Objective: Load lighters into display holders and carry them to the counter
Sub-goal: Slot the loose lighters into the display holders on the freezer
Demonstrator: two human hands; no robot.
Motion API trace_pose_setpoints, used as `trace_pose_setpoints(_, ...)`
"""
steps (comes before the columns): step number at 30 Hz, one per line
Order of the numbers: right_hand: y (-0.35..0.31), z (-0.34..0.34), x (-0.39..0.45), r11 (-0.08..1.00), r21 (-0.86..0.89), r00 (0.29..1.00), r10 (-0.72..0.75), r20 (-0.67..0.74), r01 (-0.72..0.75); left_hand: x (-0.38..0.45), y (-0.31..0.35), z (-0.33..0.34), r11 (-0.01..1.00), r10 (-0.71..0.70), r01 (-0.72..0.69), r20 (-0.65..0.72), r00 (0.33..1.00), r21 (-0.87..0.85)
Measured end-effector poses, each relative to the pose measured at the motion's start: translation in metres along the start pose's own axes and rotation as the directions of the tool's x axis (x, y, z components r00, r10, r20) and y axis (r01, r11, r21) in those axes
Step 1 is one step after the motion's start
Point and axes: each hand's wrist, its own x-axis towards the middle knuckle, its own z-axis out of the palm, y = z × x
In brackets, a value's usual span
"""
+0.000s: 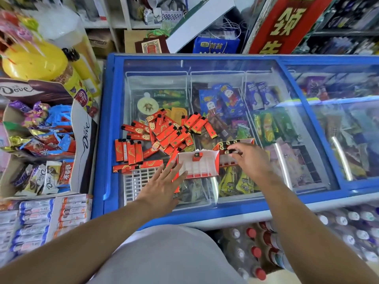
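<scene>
Fingers (232,150) of right hand (249,158) pinch black-capped red lighters (226,147); left hand (164,181) spread.

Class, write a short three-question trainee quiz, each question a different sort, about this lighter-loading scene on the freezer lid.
1. True or false: the near display holder holds one lighter.
2. Which hand reaches over the far display holder? A) left hand B) right hand
3. Fill in: the loose lighters lie on the glass lid of a ____.

Key: 1 true; 2 B; 3 freezer.
</scene>
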Motion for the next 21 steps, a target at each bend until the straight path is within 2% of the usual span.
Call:
trace_pose_setpoints(11, 0.017, 0.021, 0.001, 0.993, 0.097, 0.997, 0.07, -0.026, -0.067, 0.001, -0.003, 0.0, 0.998, -0.055, 0.055, -0.037, 0.998, -0.005)
trace_pose_setpoints(15, 0.005, 0.034, -0.004, 0.986, 0.145, 0.996, 0.075, 0.045, -0.081, 0.006, -0.002, -0.002, 0.997, -0.072, 0.071, -0.031, 0.997, -0.027)
trace_pose_setpoints(21, -0.013, 0.053, -0.016, 0.985, 0.147, 0.996, 0.089, -0.005, -0.087, 0.007, -0.001, -0.002, 0.995, -0.076, 0.075, -0.015, 0.997, -0.063)
